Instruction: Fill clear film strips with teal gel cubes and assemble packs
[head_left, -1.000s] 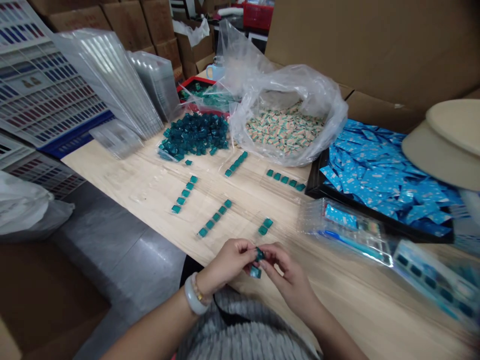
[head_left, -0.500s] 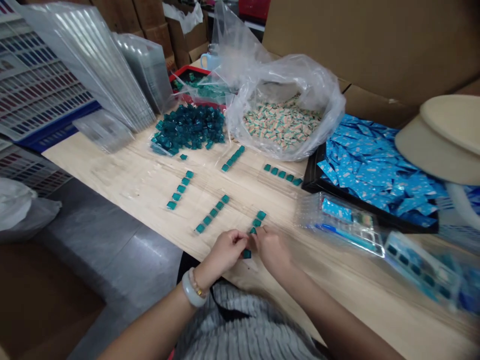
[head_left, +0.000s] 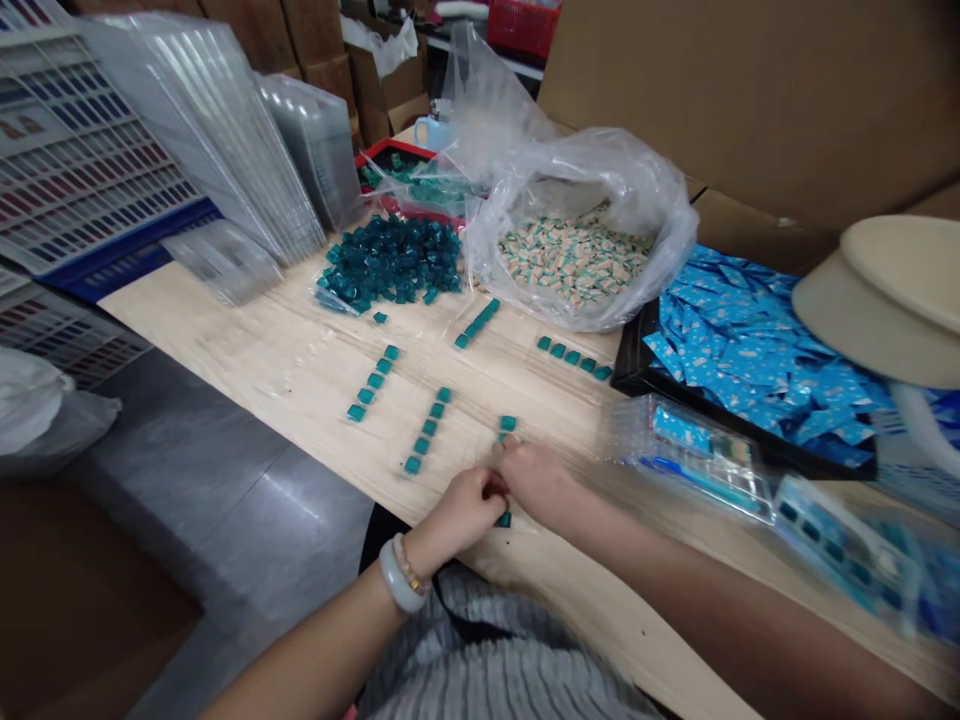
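Observation:
My left hand (head_left: 461, 510) and my right hand (head_left: 534, 478) meet at the near edge of the wooden table (head_left: 285, 350), fingers curled and pinched over a short row of small teal square pieces. One teal piece (head_left: 508, 423) shows just beyond my right fingertips, another teal piece (head_left: 503, 520) peeks out below between the two hands. What the fingers themselves pinch is hidden. Three finished rows of teal pieces (head_left: 427, 430) lie further out, and a loose pile of teal pieces (head_left: 390, 260) sits at the back.
A clear bag of pale wrapped pieces (head_left: 574, 255) stands behind the rows. A black tray of blue sachets (head_left: 750, 350) is at the right, with clear blister packs (head_left: 697, 450) in front. Stacked clear trays (head_left: 225, 150) lean at the back left.
My hands came down from holding teal pieces above the table edge onto the table, at the near end of the short row.

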